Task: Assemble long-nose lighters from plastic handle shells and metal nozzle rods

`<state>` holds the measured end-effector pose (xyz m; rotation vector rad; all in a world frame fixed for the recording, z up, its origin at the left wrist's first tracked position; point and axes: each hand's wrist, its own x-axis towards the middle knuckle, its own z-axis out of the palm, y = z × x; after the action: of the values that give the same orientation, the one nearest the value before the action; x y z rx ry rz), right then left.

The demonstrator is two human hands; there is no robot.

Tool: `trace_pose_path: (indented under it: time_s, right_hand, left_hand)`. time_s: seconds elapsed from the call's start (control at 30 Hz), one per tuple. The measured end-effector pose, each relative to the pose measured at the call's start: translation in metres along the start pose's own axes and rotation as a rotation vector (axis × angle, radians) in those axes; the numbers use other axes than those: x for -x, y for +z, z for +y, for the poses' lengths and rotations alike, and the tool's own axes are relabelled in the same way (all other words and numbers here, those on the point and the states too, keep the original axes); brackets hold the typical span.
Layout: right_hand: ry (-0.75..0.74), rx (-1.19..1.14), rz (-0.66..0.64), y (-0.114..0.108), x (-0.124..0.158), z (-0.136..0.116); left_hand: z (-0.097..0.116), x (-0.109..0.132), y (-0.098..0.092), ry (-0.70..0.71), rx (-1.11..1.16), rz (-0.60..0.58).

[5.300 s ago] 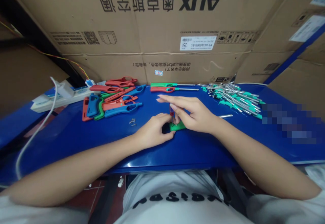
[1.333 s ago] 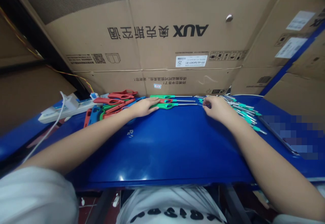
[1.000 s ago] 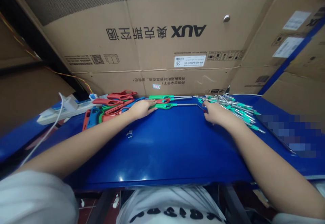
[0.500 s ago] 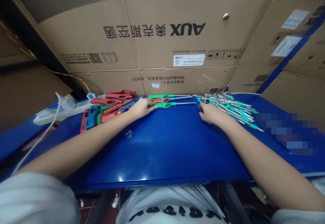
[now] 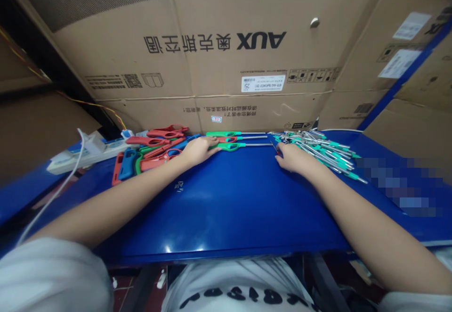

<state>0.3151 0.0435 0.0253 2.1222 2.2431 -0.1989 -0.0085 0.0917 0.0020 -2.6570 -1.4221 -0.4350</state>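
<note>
My left hand (image 5: pixel 200 151) is closed on the handle end of a green long-neck lighter (image 5: pixel 231 146), which lies flat with its metal tube pointing right. Just behind it lie a red long-neck lighter (image 5: pixel 228 139) and another green one (image 5: pixel 222 134), both parallel to it. My right hand (image 5: pixel 292 157) pinches a small tool (image 5: pixel 277 150) with a thin dark tip and a bit of red. That tip is at the end of the front lighter's tube; whether they touch I cannot tell. Most of the tool is hidden by my fingers.
Red, blue and green lighter handles (image 5: pixel 155 144) are heaped on the left, near a white power strip (image 5: pixel 88 156). Metal tubes with teal ends (image 5: pixel 328 154) form a pile at right. Tiny pale pieces (image 5: pixel 180 186) lie on the blue table (image 5: pixel 226 208). Cardboard (image 5: pixel 212 71) stands behind.
Almost nothing differs. My right hand and the small tool's tip have shifted very slightly; my left hand stays on the green lighter.
</note>
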Motion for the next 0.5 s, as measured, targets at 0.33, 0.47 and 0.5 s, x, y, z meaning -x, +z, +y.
trace_pose_path:
  time_s: [0.33,0.47,0.5]
  right_hand:
    - [0.007,-0.005,-0.021,-0.0017,0.0004,-0.0005]
    - [0.030,-0.008,-0.042,-0.0053,0.0037,-0.0030]
    - [0.037,-0.003,-0.046,-0.0057,0.0041,-0.0028]
  left_hand:
    - [-0.0065,-0.0023,0.0010,0.003,-0.039,-0.013]
    - [-0.0029,0.0007,0.0017,-0.008,-0.051,0.001]
    - [-0.0017,0.0014,0.0006,-0.008,-0.051,0.006]
